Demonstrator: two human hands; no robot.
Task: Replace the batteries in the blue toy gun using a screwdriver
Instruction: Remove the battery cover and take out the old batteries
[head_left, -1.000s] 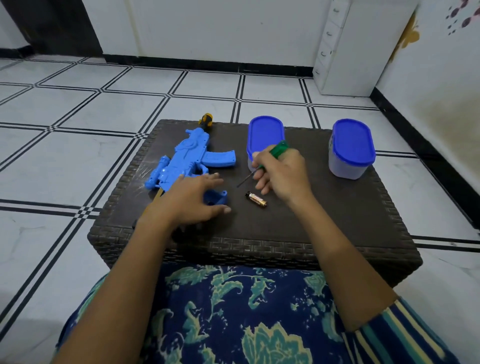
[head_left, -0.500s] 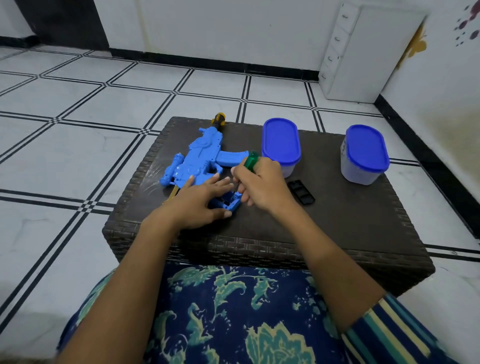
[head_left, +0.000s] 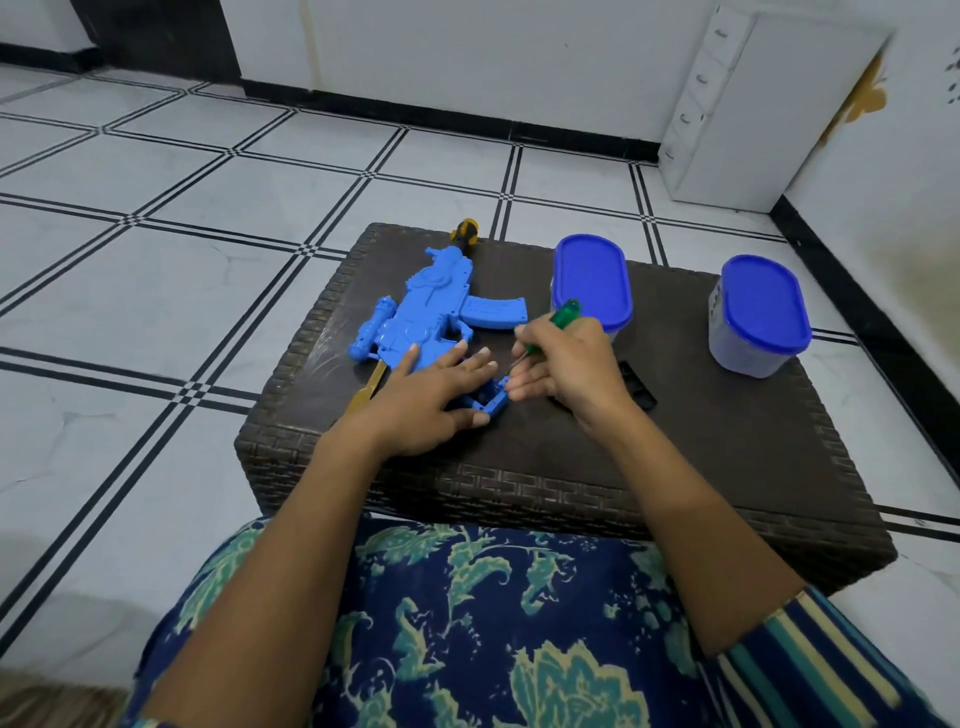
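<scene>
Wicker table (head_left: 545, 493) edge lies near; left hand (head_left: 431, 400) spread flat on blue toy gun (head_left: 431, 317), right hand (head_left: 566, 358) pinching green screwdriver (head_left: 563, 315).

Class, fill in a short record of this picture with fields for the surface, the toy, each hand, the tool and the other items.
surface: brown woven table
toy: blue toy gun, lying flat
left hand: pressed on the gun's grip end
right hand: holding green-handled screwdriver, tip pointing down toward the open compartment
other: two blue-lidded containers; black cover
</scene>
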